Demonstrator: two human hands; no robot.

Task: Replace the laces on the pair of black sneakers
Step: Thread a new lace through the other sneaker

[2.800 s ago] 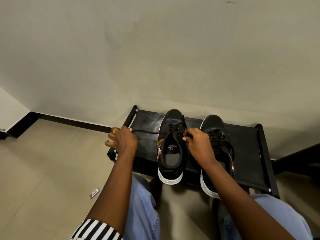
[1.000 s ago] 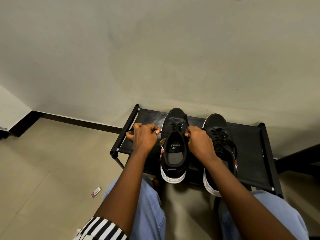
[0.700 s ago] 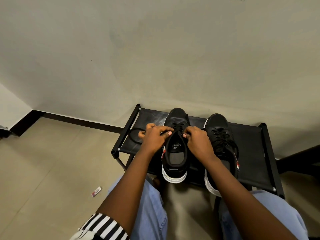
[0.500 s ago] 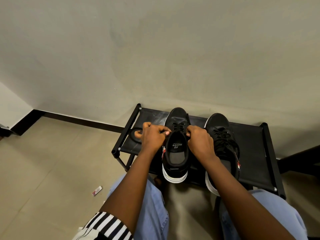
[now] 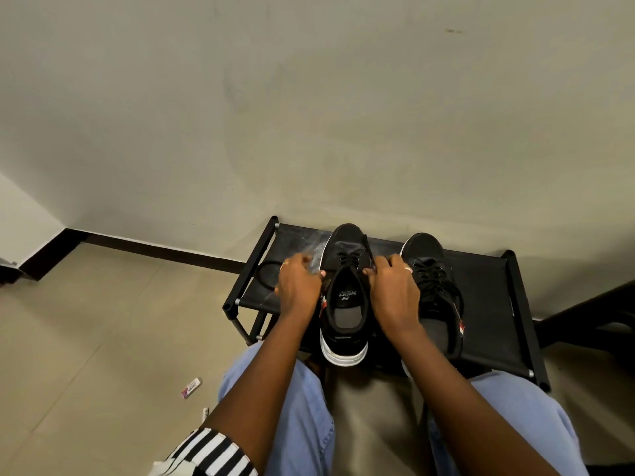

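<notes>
Two black sneakers sit side by side on a black rack (image 5: pixel 488 304) against the wall (image 5: pixel 309 115) — toes toward it. The left hand (image 5: pixel 298 286) and right hand (image 5: pixel 395 292) flank the left sneaker (image 5: pixel 345 304), fingers curled at its lace (image 5: pixel 368 250). A lace loop (image 5: pixel 266 274) lies on the rack's left — beside the left hand. The right sneaker (image 5: pixel 431 269) is laced. A small wrapper (image 5: pixel 191 387) lies on the floor (image 5: pixel 86 338).

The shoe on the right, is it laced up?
Laced. The right sneaker shows black laces crossing its eyelets up to the top.
</notes>
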